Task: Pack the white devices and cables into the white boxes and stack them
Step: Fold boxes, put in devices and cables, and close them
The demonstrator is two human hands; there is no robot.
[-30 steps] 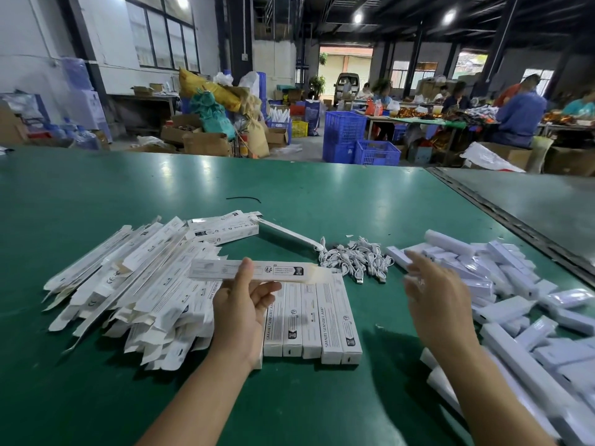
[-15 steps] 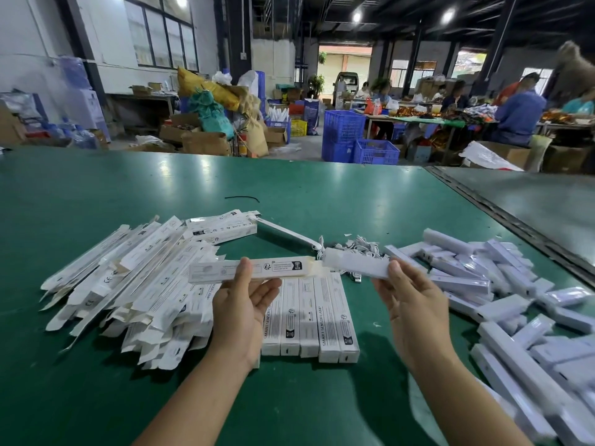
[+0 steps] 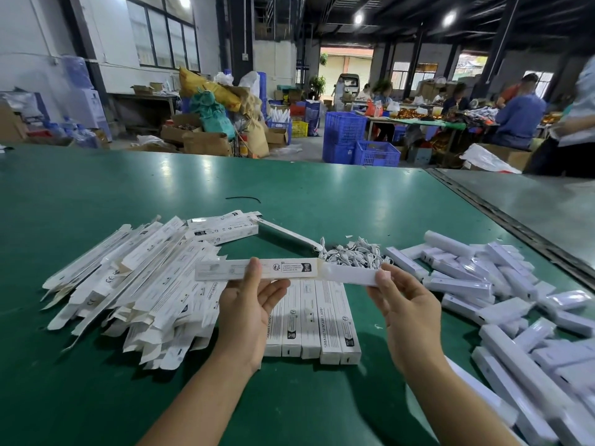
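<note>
We judge that the step in hand is to slide one white device [image 3: 349, 274] into the open end of the white box [image 3: 257, 268]. To do it well, we should keep the two in one straight line, hold the box lightly so its mouth is not pressed flat, and push from the far end of the device. The left hand [image 3: 249, 305] grips the box near its middle, thumb on the front face, and holds it level. The right hand [image 3: 409, 309] pinches the device at its right end. The left end of the device meets the right end of the box; if it is inside we cannot tell. The cables [image 3: 354, 252] lie in a heap just behind the device, and packed boxes [image 3: 315, 323] lie in a row on the tabletop [image 3: 322, 194] below.
</note>
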